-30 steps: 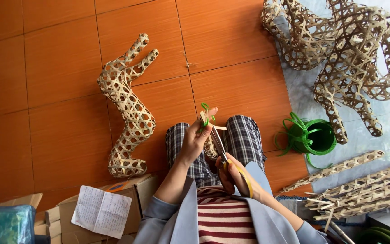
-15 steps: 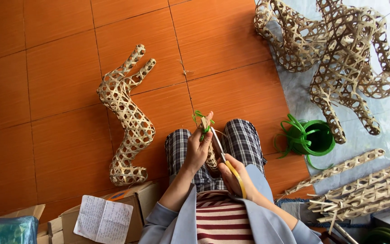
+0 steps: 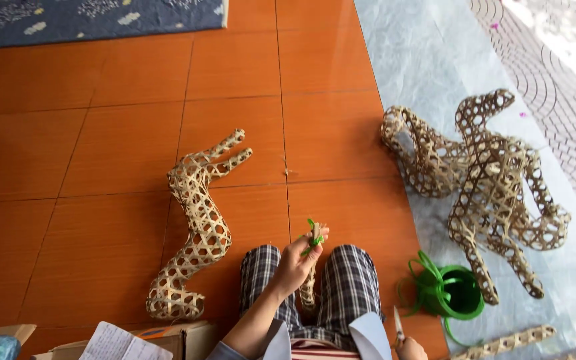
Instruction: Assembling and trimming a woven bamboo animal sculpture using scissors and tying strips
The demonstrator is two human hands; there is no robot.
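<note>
Woven bamboo piece (image 3: 309, 283) with green strip (image 3: 313, 237), upright in left hand (image 3: 295, 265).

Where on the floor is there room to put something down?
The orange floor tiles left of the woven frame, up to the blue mat, are bare. So are the tiles between that frame and the woven pile. It is crowded by the green roll and the cardboard box.
</note>
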